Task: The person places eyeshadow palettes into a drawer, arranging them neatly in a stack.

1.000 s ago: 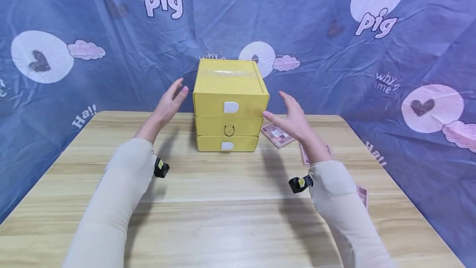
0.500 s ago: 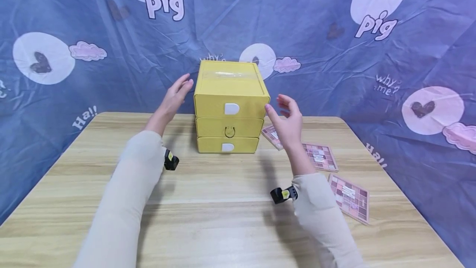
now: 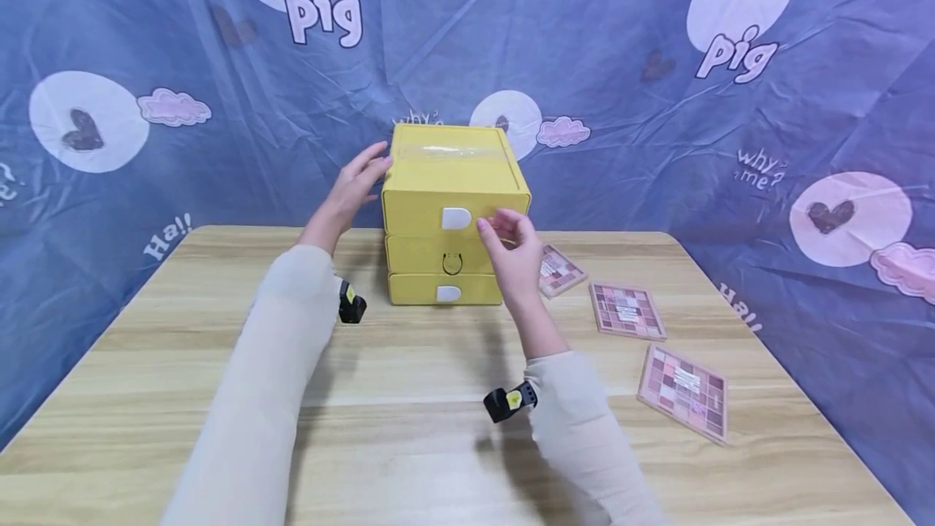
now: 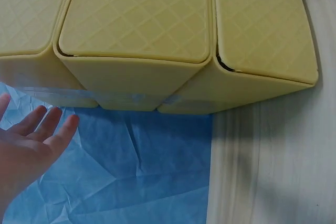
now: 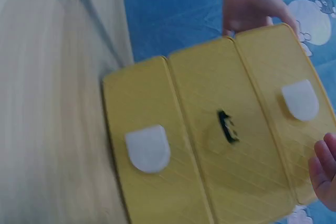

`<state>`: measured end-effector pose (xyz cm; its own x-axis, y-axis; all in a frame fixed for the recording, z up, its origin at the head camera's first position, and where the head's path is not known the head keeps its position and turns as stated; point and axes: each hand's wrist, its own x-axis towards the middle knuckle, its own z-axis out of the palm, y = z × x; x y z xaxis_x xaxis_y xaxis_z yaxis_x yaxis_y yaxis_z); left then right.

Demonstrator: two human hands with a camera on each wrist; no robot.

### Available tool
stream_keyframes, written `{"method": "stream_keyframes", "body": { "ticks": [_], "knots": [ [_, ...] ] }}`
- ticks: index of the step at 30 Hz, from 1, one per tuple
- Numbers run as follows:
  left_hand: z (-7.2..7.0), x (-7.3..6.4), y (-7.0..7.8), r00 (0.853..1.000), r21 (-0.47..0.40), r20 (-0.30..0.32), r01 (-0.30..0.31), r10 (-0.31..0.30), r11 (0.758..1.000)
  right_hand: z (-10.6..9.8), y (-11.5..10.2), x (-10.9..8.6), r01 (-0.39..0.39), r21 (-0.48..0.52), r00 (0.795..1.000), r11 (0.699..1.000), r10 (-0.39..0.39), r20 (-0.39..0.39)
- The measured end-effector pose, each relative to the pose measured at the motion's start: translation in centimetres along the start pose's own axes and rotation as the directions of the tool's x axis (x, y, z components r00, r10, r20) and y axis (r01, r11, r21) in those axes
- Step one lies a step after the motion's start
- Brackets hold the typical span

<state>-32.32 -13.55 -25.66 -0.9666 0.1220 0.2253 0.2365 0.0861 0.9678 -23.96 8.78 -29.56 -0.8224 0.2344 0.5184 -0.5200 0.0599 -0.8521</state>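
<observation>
A yellow three-drawer storage box (image 3: 456,173) stands at the back of the table, all its drawers closed. Its top drawer has a white pull tab (image 3: 456,218), the middle one a small dark smile-shaped mark (image 5: 228,126), and the bottom one another white tab (image 3: 449,294). My left hand (image 3: 352,189) is at the box's upper left side, fingers extended along the edge. In front of the top drawer's right part, my right hand (image 3: 515,256) holds nothing; its fingers are slightly bent, thumb toward the tab. The right wrist view shows those fingers (image 5: 324,163) close before the drawer front.
Three pink eyeshadow palettes lie right of the box: one (image 3: 561,273) close beside it, another (image 3: 628,312) in the middle, the third (image 3: 687,393) nearest me. A blue printed cloth (image 3: 277,104) hangs behind the wooden table (image 3: 409,445).
My right hand has moved left from beside the box to before the top drawer, its fingers bending more. The left hand has come rightward to the box's side. The palettes are less covered.
</observation>
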Motion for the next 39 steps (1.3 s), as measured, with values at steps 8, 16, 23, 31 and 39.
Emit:
{"method": "stream_keyframes", "body": {
  "ticks": [8, 16, 23, 31, 39],
  "knots": [
    [0.4, 0.7, -0.2, 0.998, -0.112, -0.009, 0.066, -0.068, 0.992, 2.0, 1.3, -0.7, -0.158, -0.054, 0.987, 0.986, 0.157, -0.015],
    [0.7, 1.2, -0.3, 0.996, -0.179, 0.003, 0.085, -0.086, 0.98, 3.5, 1.5, -0.6, -0.25, -0.029, 0.968, 0.968, 0.25, -0.007],
    [0.7, 1.3, -0.5, 0.994, -0.192, -0.003, 0.104, -0.106, 0.976, 4.4, 1.3, -0.3, -0.376, 0.086, 0.925, 0.923, 0.379, -0.018],
    [0.7, 1.3, -0.7, 0.995, -0.185, -0.004, 0.102, -0.104, 0.978, 4.8, 1.5, 0.1, -0.407, 0.137, 0.907, 0.903, 0.417, -0.053],
    [0.6, 1.4, -0.8, 0.995, -0.173, 0.006, 0.103, -0.104, 0.98, 4.7, 1.6, 0.1, -0.421, 0.193, 0.897, 0.886, 0.438, -0.055]
  ]
}}
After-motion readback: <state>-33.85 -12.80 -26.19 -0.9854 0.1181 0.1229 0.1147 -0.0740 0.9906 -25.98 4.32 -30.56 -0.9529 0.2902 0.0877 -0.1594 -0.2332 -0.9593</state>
